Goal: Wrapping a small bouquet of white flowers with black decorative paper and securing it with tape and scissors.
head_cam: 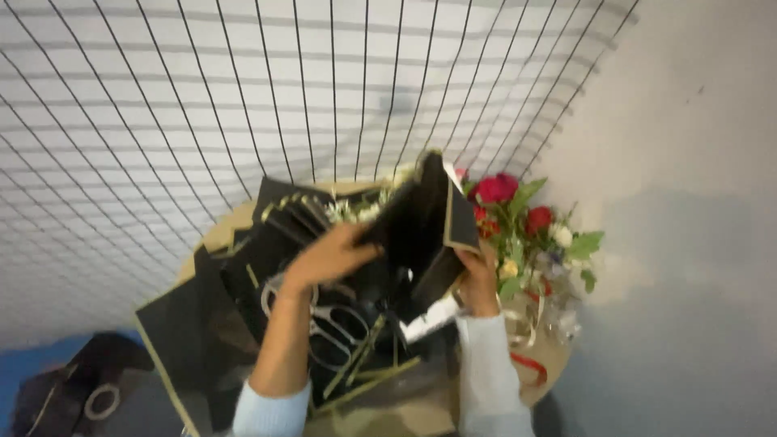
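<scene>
Black gold-edged wrapping sheet (421, 226) held upright between left hand (328, 257); right hand (479, 279).

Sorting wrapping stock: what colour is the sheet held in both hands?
Black with a gold edge, clearest in the head view.

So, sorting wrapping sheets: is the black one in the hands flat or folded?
Folded: the black sheet bends between left hand and right hand.
</scene>
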